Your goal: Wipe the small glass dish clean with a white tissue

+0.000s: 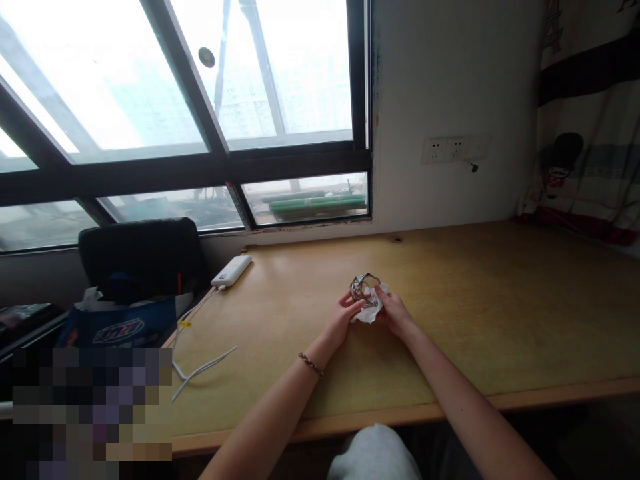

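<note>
While well apart from power bank (233, 271), left hand (347, 312) and right hand (393, 311) closed on silvery ring (357, 287) and paper (369, 315).

Room, seemingly domestic — wooden table (480, 300), patterned curtain (590, 120), wall sockets (447, 149), black chair (143, 257); dark-framed window (200, 167) — outside view washed out, perhaps a building site.

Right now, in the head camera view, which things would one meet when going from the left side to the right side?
Blue bag, white power bank, left hand, right hand, wall sockets, curtain.
</note>
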### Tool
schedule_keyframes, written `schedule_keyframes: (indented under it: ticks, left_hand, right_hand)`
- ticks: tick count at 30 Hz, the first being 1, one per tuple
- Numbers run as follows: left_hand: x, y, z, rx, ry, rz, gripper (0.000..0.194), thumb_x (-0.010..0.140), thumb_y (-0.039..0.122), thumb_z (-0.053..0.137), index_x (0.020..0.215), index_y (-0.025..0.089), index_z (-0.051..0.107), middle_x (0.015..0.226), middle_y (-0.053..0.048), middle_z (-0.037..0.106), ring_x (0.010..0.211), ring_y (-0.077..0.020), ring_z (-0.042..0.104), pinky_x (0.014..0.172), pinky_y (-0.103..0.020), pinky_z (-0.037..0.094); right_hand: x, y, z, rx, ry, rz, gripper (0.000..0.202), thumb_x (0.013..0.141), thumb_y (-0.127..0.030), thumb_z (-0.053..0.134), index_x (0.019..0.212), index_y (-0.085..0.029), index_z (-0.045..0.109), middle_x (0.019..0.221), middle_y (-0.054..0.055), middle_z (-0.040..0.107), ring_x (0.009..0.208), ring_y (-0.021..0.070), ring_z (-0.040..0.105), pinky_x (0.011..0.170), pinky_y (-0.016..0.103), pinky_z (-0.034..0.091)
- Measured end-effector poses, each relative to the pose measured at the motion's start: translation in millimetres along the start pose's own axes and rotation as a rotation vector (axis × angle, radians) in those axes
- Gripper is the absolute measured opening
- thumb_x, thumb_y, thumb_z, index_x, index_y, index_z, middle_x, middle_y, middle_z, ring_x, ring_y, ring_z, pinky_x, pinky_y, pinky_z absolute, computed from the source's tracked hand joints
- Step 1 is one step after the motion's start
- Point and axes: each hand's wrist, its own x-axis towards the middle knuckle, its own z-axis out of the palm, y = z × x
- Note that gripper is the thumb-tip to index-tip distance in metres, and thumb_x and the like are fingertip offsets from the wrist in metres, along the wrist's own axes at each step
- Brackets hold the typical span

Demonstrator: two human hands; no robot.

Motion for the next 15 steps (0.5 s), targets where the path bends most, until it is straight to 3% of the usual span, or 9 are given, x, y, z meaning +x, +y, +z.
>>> schedule_keyframes:
  ticks: [6, 10, 15]
  left_hand:
    - [1.3, -2.2, -4.0, 0.104, 0.071, 0.027, 0.046, 0.064, 0.033, 0.064, 0.105, 0.014, 0.055, 0.1, -0.01, 0.061, 0.086, -0.0202, 0.058, 0.071, -0.026, 0.044]
    - [-0.2, -0.8, -3.2, 0.127, 0.048, 0.035, 0.046, 0.064, 0.033, 0.064, 0.105, 0.015, 0.055, 0.097, -0.009, 0.062, 0.086, -0.0205, 0.058, 0.071, -0.027, 0.043]
    - [0.4, -1.1, -3.1, 0.132, 0.094, 0.045, 0.045, 0.062, 0.034, 0.065, 0.102, 0.014, 0.057, 0.096, -0.009, 0.063, 0.086, -0.0201, 0.057, 0.068, -0.025, 0.042]
  right_hand:
    - [12.5, 1.6, -12.2, -0.012, 0.274, -0.117, 0.053, 0.065, -0.064, 0.042, 0.077, -0.015, 0.057, 0.07, 0.008, 0.065, 0.055, 0.0171, 0.059, 0.045, 0.025, 0.046]
    - [9.5, -4.0, -12.9, 0.008, 0.2, -0.093, 0.071, 0.069, -0.07, 0.017, 0.08, -0.013, 0.058, 0.073, 0.011, 0.065, 0.062, 0.0186, 0.061, 0.048, 0.025, 0.046]
    - [-0.4, -14.3, -4.2, 0.089, 0.026, -0.099, 0.068, 0.073, -0.065, 0.014, 0.093, -0.014, 0.055, 0.081, 0.01, 0.066, 0.072, 0.0193, 0.062, 0.058, 0.029, 0.048]
